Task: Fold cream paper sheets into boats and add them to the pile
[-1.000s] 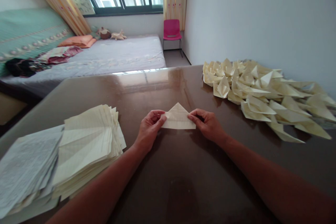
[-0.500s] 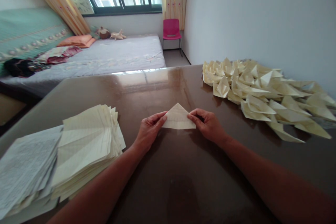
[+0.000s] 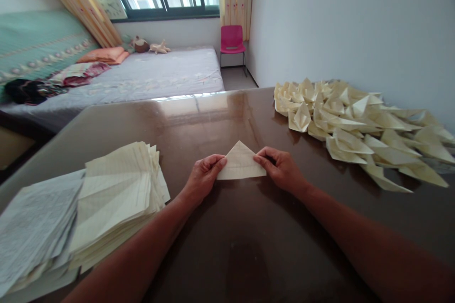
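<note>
A folded sheet of cream paper [image 3: 241,163] is held between my two hands over the brown table. Its top comes to a point, and a straight flap runs along its lower edge. My left hand [image 3: 204,173] pinches the left side between thumb and fingers. On the opposite side, my right hand [image 3: 280,165] pinches the paper in the same way. The undersides of the paper and some fingertips are hidden.
A stack of cream lined paper [image 3: 117,189] and a pile of printed sheets [image 3: 39,222] lie on the left of the glossy table [image 3: 213,251]. Many folded paper boats [image 3: 355,123] are heaped at right by the wall. Beyond are a bed [image 3: 177,68] and pink chair [image 3: 232,40].
The folded paper has shifted slightly down toward me, and its lower flap has tilted a little. My left hand's fingers have slid slightly along the edge; the right hand has hardly moved.
</note>
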`<state>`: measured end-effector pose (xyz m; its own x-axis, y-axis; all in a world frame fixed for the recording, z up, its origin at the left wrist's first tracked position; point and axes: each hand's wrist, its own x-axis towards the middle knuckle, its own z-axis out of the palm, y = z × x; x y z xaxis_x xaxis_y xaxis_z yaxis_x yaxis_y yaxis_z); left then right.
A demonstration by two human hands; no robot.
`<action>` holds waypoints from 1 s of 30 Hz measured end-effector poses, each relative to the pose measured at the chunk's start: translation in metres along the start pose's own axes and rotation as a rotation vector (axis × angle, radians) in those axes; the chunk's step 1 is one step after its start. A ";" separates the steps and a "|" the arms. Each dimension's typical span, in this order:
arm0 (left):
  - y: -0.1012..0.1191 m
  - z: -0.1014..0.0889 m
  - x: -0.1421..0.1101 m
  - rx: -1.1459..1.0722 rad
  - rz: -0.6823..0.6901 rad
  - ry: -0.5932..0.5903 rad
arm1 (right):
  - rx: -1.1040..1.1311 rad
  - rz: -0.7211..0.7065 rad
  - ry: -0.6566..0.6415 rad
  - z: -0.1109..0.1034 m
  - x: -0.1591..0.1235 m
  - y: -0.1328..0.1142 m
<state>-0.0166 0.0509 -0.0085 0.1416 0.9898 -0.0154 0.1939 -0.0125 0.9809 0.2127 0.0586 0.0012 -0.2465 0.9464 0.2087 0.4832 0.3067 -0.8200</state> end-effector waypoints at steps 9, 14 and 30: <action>0.003 0.005 -0.003 -0.141 -0.164 -0.063 | -0.080 -0.005 -0.056 -0.005 0.003 -0.003; 0.004 0.006 -0.004 -0.072 -0.126 -0.093 | -0.061 0.012 -0.077 -0.005 0.003 -0.002; 0.006 0.005 -0.007 0.163 -0.064 -0.073 | 0.026 0.055 -0.027 -0.002 0.003 0.004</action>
<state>-0.0112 0.0431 -0.0034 0.1929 0.9765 -0.0966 0.3587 0.0214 0.9332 0.2151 0.0632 -0.0003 -0.2427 0.9586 0.1487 0.4746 0.2510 -0.8437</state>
